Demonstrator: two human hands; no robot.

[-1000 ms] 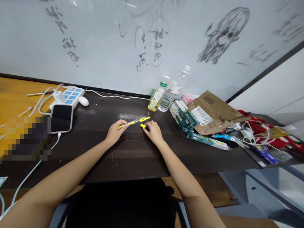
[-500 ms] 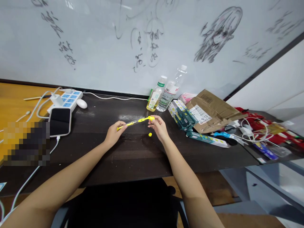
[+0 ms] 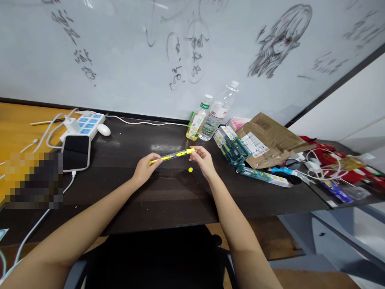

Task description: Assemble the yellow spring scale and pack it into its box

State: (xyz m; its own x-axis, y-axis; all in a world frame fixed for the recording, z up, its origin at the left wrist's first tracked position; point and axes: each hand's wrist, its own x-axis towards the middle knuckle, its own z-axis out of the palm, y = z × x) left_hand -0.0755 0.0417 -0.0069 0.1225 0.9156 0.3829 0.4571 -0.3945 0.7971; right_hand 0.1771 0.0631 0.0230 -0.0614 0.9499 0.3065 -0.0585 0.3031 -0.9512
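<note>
My left hand (image 3: 146,168) is closed around the left end of a slim yellow pen (image 3: 170,157) with a clear barrel. The pen lies almost level above the dark table, its right end slightly raised. At that right end is a yellow piece (image 3: 190,151), in line with the barrel, pinched by the fingertips of my right hand (image 3: 203,160). A small round yellow cap (image 3: 190,169) rests on the table just below my right fingers.
Two plastic bottles (image 3: 197,122) stand behind the hands by the whiteboard (image 3: 126,60). To the right are green-and-white boxes (image 3: 231,144), a brown cardboard parcel (image 3: 267,138) and tangled cables. A phone (image 3: 76,152) and a power strip (image 3: 90,124) lie on the left.
The yellow piece in my right fingers was tilted against the barrel's end and now sits straight in line with it. My left hand has hardly moved.
</note>
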